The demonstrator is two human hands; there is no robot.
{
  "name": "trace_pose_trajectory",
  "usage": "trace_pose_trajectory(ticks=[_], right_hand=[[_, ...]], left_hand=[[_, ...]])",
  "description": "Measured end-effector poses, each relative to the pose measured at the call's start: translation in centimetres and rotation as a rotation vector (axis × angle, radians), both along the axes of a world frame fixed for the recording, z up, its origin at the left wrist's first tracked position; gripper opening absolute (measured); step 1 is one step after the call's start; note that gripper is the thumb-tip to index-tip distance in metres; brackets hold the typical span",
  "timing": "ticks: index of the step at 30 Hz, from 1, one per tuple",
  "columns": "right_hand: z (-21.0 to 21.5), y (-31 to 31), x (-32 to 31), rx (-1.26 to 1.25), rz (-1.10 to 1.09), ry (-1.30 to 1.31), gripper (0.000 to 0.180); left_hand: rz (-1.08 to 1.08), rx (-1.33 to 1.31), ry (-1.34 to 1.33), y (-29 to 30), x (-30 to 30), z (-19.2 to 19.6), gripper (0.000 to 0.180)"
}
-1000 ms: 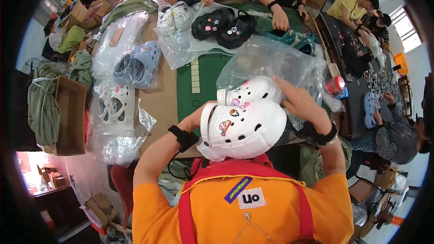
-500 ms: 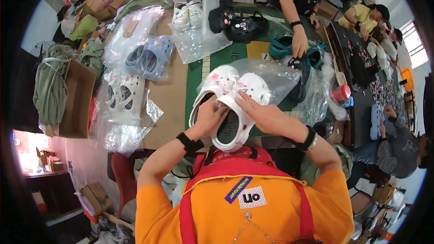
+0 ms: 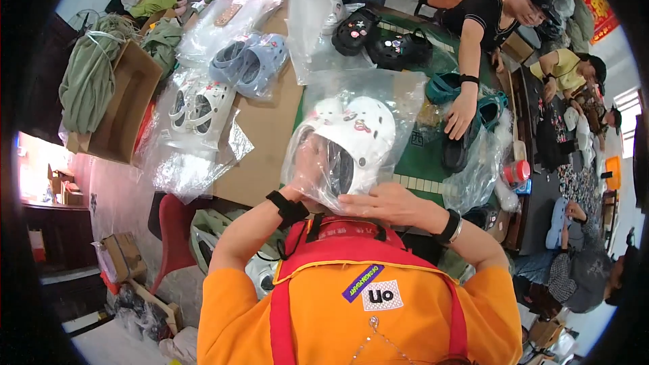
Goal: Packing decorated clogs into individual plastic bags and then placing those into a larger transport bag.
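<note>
A pair of white clogs [image 3: 370,136] with pink charms lies inside a clear plastic bag [image 3: 405,91] in front of me. My left hand [image 3: 309,163] is inside the bag, its fingers wrapped over the left clog's opening; the film blurs them. At the near end, by the clogs' heels, my right hand [image 3: 392,204] pinches the bag's edge from outside, fingers close together. The soles are hidden beneath the uppers.
Bagged blue clogs [image 3: 250,64] and bagged white clogs [image 3: 197,109] lie to the left on cardboard. Black clogs [image 3: 399,47] stand farther back. A co-worker's hand [image 3: 461,115] reaches toward dark shoes on the right. An open carton [image 3: 125,105] stands at the far left.
The clogs were on top of the bag and are now inside it. My right hand has moved from the clog's side to the bag's near edge. The view has shifted slightly.
</note>
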State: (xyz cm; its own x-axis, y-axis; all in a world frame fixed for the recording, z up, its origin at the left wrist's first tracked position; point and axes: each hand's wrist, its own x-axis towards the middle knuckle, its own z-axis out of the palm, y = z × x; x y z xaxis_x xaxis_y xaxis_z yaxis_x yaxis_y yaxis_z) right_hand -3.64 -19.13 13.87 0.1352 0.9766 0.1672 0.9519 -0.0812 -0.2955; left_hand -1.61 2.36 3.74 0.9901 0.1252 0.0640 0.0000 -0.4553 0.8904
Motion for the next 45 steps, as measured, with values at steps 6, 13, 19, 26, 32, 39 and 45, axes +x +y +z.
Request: trace_pose_trajectory(ticks=[6,13,19,26,32,39,45], right_hand=[[0.0,-0.2,-1.2,0.131,-0.118,0.542,0.064],[4.5,2.3,-0.9,0.146,0.155,1.089,0.065],[3.5,-0.4,-1.1,0.260,-0.030,1.147,0.061],[1.1,-0.7,-0.9,0.542,-0.408,1.548,0.057],[2.0,-0.8,2.0,0.997,-0.505,1.641,0.063],[2.1,-0.8,4.5,1.170,-0.444,1.669,0.062],[3.2,-2.5,6.2,1.018,-0.457,1.595,0.057]], left_hand=[[0.103,-0.533,-0.097,-0.6,0.5,1.3,0.027],[0.017,-0.132,-0.088,-0.6,2.4,0.0,0.026],[-0.148,-0.083,0.042,-0.5,3.3,-1.0,0.027],[-0.328,-0.031,0.217,-0.4,2.7,-1.9,0.027],[-0.424,0.050,0.170,-0.6,0.8,7.0,0.040],[-0.591,0.690,-0.295,-1.0,-4.3,11.2,0.037],[-0.412,0.609,-0.213,-0.3,-3.4,10.2,0.010]])
